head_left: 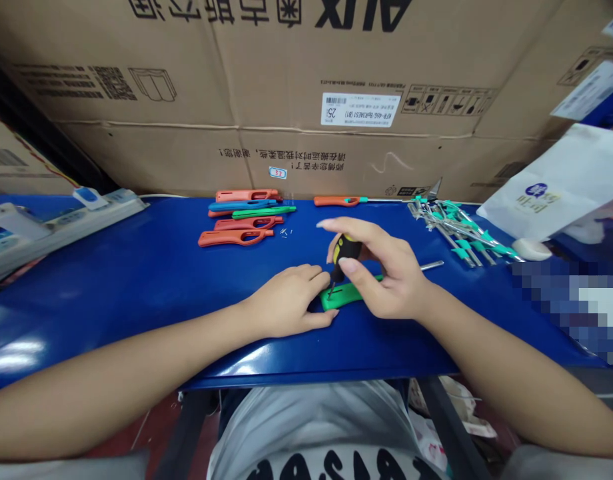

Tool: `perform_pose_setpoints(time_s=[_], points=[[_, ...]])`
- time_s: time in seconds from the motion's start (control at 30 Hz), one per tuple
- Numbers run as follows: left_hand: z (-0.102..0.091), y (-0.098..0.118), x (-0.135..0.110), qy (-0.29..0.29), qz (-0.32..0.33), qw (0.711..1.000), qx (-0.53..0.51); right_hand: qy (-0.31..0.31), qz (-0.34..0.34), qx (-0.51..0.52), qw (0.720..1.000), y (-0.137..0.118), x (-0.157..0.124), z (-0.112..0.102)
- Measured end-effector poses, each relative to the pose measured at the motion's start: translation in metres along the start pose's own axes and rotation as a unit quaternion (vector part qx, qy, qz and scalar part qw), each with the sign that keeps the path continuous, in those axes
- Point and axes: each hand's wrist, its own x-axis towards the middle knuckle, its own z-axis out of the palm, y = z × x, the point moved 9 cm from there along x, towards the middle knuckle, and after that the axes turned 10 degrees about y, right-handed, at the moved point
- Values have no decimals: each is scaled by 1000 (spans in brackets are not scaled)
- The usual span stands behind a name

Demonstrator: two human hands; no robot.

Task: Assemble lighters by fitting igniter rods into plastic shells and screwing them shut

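A green gas lighter [350,295] lies flat on the blue table in front of me. My left hand [290,301] is closed on its near end, thumb on one side and fingers on the other. In my right hand [397,277] is a short screwdriver [347,248] with a black and yellow handle, gripped between thumb and fingers. It stands tilted, its tip down at the lighter's handle near my left fingertips. The right hand covers the lighter's middle, and a metal tube [433,265] shows beyond it.
Several coloured lighter handles [236,238] lie at the back left. An orange lighter [336,201] with its tube sits against the cardboard box [286,80]. Metal tubes with teal parts [461,230] are piled at the right, by a white bag [556,180]. A power strip [66,223] is at left.
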Motion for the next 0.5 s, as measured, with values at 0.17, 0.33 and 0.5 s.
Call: perform_pose_setpoints(time_s=[0.17,0.33,0.5], points=[[3,-4,1,-10,-8,1000,-6,50,-74,-86,992,-9,1,-9],[2,-3,1,-15,-4,1000,-18,-12,30,7,999,5,0,1],[1,-2,1,-14,-2,1000,-16,84,-24,-93,992,1,0,-16]])
